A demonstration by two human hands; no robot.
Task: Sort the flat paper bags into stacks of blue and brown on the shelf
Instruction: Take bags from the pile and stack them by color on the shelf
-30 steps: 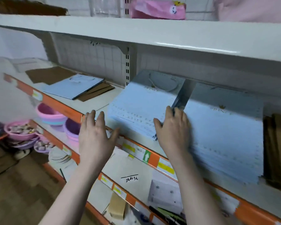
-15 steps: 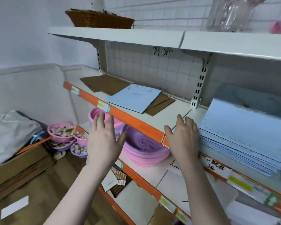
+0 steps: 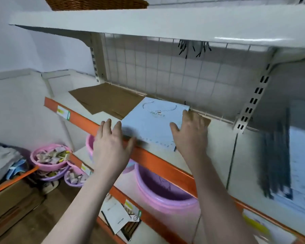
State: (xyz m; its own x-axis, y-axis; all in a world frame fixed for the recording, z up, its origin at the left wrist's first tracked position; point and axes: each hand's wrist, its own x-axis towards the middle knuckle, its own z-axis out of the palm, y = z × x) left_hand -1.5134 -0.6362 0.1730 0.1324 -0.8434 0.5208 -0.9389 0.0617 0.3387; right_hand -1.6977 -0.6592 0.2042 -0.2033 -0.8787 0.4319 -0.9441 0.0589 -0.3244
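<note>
Both hands have shifted leftward from the blue stack (image 3: pixel 299 173) to the single flat light-blue paper bag (image 3: pixel 153 124), which lies on the white shelf with orange front edge (image 3: pixel 158 164), overlapping flat brown paper bags (image 3: pixel 106 99). Right hand (image 3: pixel 190 132) rests open on the bag's right edge; left hand (image 3: pixel 111 147), fingers spread, holding nothing, reaches its near-left corner.

Matt paper blue bag (image 3: pixel 155 124); glossy painted metal shelf (image 3: pixel 218 152); woven basket (image 3: pixel 95 2).
</note>
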